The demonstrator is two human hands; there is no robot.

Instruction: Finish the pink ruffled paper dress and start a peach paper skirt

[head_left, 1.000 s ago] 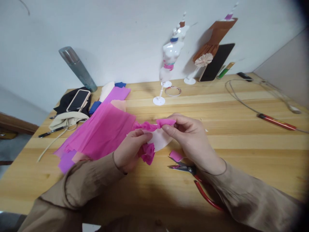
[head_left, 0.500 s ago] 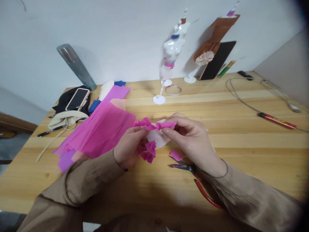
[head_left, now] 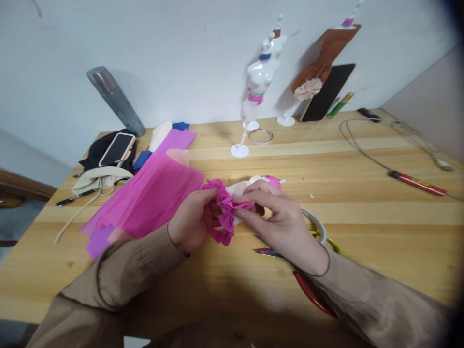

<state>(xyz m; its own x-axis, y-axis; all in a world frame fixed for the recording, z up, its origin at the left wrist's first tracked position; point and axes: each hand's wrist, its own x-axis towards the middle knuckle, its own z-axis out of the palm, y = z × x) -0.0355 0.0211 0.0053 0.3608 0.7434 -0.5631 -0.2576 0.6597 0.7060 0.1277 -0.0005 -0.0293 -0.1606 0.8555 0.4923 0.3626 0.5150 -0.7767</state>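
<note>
While the right hand [head_left: 246, 205] pinches a pink ruffle [head_left: 226, 212] between thumb and forefinger, the left hand [head_left: 194, 222] has its thumb pressed on the gathered part, its other fingertips partly hidden behind; the ruffle sits between the two sets of fingers. Just beyond the right fingertips shows a white piece [head_left: 237, 190], partly covered by the ruffle. Scissors [head_left: 313, 295] with a red handle lie partly hidden below the right fingers, and a pale ring [head_left: 320, 224] pokes out to their right. Left of the left fingers spread pink sheets [head_left: 163, 193], with a phone [head_left: 118, 150] farther out. Well beyond the fingers stand white mannequins [head_left: 261, 77], and to the far left a bottle [head_left: 119, 104].
</note>
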